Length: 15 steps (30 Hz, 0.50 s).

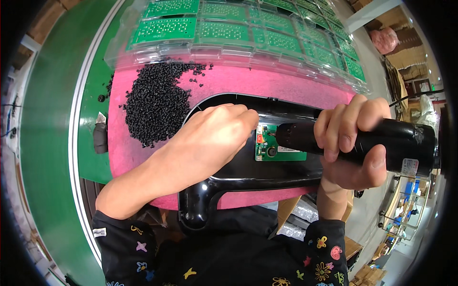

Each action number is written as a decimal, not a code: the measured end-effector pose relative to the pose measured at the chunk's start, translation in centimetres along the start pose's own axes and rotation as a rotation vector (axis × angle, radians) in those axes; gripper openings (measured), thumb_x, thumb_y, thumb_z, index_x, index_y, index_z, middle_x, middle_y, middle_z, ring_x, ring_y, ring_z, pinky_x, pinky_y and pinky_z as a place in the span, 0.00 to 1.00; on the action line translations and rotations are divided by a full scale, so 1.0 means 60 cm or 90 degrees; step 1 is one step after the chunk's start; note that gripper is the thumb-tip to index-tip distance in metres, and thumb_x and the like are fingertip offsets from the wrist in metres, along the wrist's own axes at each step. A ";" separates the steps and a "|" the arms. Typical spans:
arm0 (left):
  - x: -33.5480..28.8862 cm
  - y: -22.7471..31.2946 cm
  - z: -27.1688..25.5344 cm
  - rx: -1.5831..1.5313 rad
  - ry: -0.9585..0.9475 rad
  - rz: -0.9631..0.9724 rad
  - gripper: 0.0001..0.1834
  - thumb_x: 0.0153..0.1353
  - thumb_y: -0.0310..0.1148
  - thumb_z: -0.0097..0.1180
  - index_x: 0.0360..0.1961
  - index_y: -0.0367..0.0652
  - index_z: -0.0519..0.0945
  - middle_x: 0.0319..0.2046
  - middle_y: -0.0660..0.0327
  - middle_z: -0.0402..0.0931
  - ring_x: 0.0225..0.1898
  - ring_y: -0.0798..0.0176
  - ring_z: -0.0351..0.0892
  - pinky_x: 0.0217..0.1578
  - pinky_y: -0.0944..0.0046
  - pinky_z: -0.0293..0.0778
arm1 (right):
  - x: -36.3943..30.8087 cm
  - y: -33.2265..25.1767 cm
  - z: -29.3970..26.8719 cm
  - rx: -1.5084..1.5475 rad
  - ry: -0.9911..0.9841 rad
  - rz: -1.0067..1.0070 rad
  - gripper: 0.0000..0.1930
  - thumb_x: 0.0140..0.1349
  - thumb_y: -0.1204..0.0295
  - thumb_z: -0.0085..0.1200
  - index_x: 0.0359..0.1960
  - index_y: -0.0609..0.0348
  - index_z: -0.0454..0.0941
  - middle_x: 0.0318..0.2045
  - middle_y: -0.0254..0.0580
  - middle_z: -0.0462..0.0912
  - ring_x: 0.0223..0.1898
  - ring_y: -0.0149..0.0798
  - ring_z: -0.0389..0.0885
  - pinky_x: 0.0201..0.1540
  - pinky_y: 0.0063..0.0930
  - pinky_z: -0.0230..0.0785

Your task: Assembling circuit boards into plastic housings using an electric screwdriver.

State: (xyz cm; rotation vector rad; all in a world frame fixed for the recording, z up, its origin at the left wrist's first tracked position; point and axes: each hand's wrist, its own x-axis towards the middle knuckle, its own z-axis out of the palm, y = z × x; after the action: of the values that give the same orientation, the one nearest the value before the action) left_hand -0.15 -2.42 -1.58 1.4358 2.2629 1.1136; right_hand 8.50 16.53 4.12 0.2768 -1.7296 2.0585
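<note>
My right hand (350,136) is wrapped round a black electric screwdriver (403,143), held nearly level with its tip to the left. The tip is at a small green circuit board (281,156), which has a white connector and an orange-red part along its left side. This board lies inside a glossy black plastic housing (257,177) with a raised rim. Close to the board's left edge, my left hand (217,131) is closed, knuckles up. Its fingertips are hidden under it, so whatever they hold does not show.
A pink mat (119,162) lies beneath the housing. On it, left, is a heap of small black parts (157,100). Clear plastic trays (229,56) of green boards (164,29) span the far side. A green surface (47,143) runs along the left; a wheeled rack (405,205) stands right.
</note>
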 end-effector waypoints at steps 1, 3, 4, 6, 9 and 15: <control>-0.002 -0.001 0.002 0.017 0.023 0.017 0.07 0.54 0.23 0.61 0.33 0.33 0.77 0.30 0.50 0.77 0.35 0.44 0.78 0.36 0.51 0.75 | -0.001 -0.001 0.003 -0.012 0.020 0.009 0.19 0.58 0.55 0.57 0.39 0.55 0.67 0.23 0.31 0.69 0.15 0.25 0.64 0.21 0.22 0.59; -0.005 0.005 -0.001 0.001 0.010 0.013 0.08 0.54 0.23 0.61 0.34 0.33 0.76 0.30 0.51 0.76 0.36 0.44 0.78 0.37 0.50 0.75 | -0.004 -0.008 -0.003 0.012 -0.001 0.033 0.20 0.58 0.58 0.60 0.41 0.57 0.67 0.25 0.34 0.70 0.18 0.28 0.66 0.26 0.25 0.63; -0.007 0.009 -0.004 -0.013 -0.004 0.009 0.09 0.53 0.24 0.62 0.34 0.33 0.76 0.30 0.52 0.75 0.37 0.44 0.77 0.38 0.50 0.74 | -0.004 -0.011 -0.005 0.036 -0.022 0.056 0.21 0.59 0.60 0.62 0.44 0.58 0.66 0.26 0.37 0.71 0.22 0.31 0.69 0.31 0.28 0.67; -0.012 0.016 -0.014 -0.007 -0.030 0.010 0.10 0.52 0.25 0.63 0.34 0.34 0.76 0.30 0.52 0.75 0.36 0.45 0.77 0.37 0.50 0.74 | -0.004 -0.004 0.015 -0.027 0.029 0.043 0.20 0.58 0.58 0.60 0.41 0.57 0.66 0.24 0.34 0.70 0.18 0.28 0.66 0.26 0.26 0.63; -0.014 0.016 -0.022 -0.013 -0.084 0.006 0.10 0.51 0.27 0.64 0.32 0.35 0.77 0.29 0.54 0.74 0.36 0.46 0.77 0.36 0.50 0.73 | -0.005 -0.006 0.027 -0.094 0.077 0.048 0.20 0.56 0.55 0.57 0.39 0.55 0.66 0.23 0.30 0.69 0.14 0.24 0.63 0.22 0.23 0.60; -0.013 0.016 -0.022 0.020 -0.128 -0.010 0.07 0.50 0.26 0.64 0.28 0.36 0.78 0.28 0.55 0.74 0.33 0.48 0.78 0.33 0.50 0.73 | 0.005 -0.012 0.018 -0.085 0.015 0.098 0.20 0.55 0.56 0.58 0.38 0.55 0.65 0.23 0.30 0.69 0.15 0.24 0.64 0.22 0.22 0.60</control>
State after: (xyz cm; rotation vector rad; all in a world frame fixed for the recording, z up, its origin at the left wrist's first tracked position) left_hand 0.13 -3.50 -0.11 1.4682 2.1557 0.8885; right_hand 8.40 15.63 5.08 0.0800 -1.9177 2.0300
